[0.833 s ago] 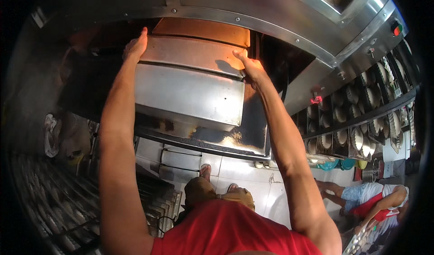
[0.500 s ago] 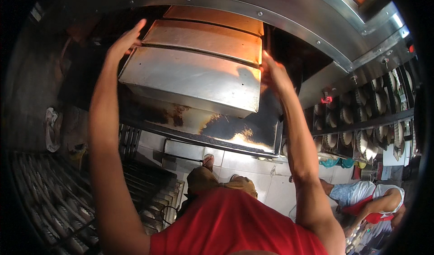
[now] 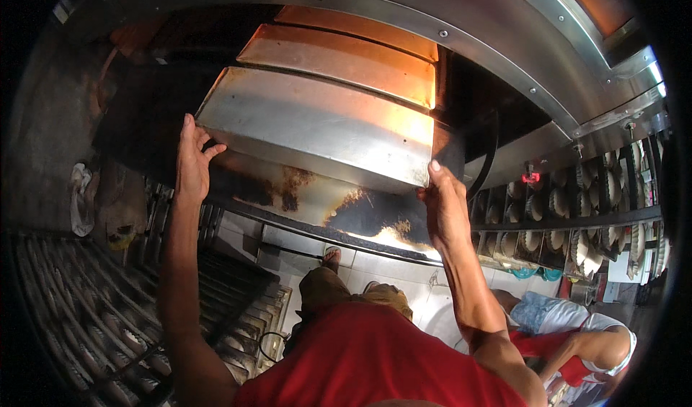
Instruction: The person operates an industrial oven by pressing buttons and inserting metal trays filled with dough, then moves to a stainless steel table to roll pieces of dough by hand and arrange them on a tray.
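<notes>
Nearest rectangular metal pan (image 3: 317, 122) was over the scorched metal ledge (image 3: 292, 187). Right hand (image 3: 445, 204) gripped its near right corner; left hand (image 3: 192, 163) touched its near left corner, hold indeterminable.

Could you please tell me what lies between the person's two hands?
In the head view, the frontmost long metal box lies between the left hand and right hand.
</notes>
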`<state>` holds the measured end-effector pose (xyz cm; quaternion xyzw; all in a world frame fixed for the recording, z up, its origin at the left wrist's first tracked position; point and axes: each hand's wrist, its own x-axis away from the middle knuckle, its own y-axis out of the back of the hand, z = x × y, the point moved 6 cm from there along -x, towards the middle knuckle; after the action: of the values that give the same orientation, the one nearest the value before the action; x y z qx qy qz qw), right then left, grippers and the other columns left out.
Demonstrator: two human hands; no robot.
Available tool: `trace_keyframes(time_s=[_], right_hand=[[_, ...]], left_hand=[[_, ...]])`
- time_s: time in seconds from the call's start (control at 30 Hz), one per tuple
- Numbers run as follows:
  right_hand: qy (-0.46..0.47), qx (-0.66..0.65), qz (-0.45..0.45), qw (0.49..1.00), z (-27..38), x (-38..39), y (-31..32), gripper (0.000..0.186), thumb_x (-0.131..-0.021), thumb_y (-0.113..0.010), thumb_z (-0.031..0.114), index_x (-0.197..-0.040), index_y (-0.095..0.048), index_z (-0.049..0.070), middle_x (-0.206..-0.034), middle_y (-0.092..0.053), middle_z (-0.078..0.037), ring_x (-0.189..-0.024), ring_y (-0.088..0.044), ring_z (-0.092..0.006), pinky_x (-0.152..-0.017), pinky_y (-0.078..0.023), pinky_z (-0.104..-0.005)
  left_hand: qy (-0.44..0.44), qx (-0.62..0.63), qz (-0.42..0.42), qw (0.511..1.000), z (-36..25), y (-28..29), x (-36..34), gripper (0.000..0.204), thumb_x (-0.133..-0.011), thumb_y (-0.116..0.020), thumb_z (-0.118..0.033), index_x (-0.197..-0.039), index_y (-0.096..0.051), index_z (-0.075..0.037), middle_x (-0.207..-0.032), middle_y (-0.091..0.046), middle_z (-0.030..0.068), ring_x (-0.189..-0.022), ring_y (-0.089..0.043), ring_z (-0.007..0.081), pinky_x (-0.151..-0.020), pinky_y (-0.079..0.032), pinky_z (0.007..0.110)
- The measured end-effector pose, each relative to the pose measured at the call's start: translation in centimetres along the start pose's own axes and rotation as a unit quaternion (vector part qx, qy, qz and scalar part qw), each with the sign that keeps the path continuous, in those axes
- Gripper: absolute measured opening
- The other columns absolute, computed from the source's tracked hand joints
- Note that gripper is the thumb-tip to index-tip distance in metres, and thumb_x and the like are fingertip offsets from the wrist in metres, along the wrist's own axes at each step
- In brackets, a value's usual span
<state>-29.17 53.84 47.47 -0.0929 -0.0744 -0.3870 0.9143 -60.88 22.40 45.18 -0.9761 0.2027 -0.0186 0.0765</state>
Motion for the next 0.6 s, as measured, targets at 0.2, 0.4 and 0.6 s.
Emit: trace_keyframes(time_s=[0.2,0.4,0.6], right_hand=[[0.012,-0.013,-0.055,0.998,0.8,-7.3,-0.6,0.041,-0.09,-0.071,0.046,-0.093,-0.064,0.005,-0.078,-0.052,0.001,-0.069,-0.045,-0.0085,-0.059,-0.036,-0.0244],[0.015,0.011,-0.076,0.997,1.4,-11.3,-3.3,0.034,-0.088,-0.072,0.042,-0.085,-0.061,0.01,-0.066,-0.045,0.004,-0.06,-0.039,-0.0078,-0.056,-0.031,-0.0275],[0.021,-0.047,-0.04,0.998,2.2,-14.1,-3.5,0.039,-0.089,-0.07,0.045,-0.099,-0.067,0.007,-0.081,-0.064,-0.003,-0.075,-0.058,-0.0135,-0.07,-0.043,-0.0326]], left_hand=[[0.031,-0.017,0.001,0.999,-0.1,-4.5,-6.3,0.09,-0.091,-0.052,-0.074,-0.146,-0.039,-0.004,-0.139,-0.045,0.0168,-0.131,-0.041,0.0282,-0.096,-0.045,0.041],[-0.003,-0.047,-0.041,0.998,-0.3,-6.0,-13.4,0.095,-0.086,-0.055,-0.076,-0.148,-0.038,-0.005,-0.148,-0.042,0.014,-0.13,-0.044,0.0259,-0.096,-0.044,0.04],[-0.001,-0.064,0.002,0.998,1.7,-6.7,-15.3,0.104,-0.084,-0.053,-0.081,-0.155,-0.032,-0.008,-0.146,-0.044,0.0212,-0.137,-0.042,0.0328,-0.103,-0.041,0.045]])
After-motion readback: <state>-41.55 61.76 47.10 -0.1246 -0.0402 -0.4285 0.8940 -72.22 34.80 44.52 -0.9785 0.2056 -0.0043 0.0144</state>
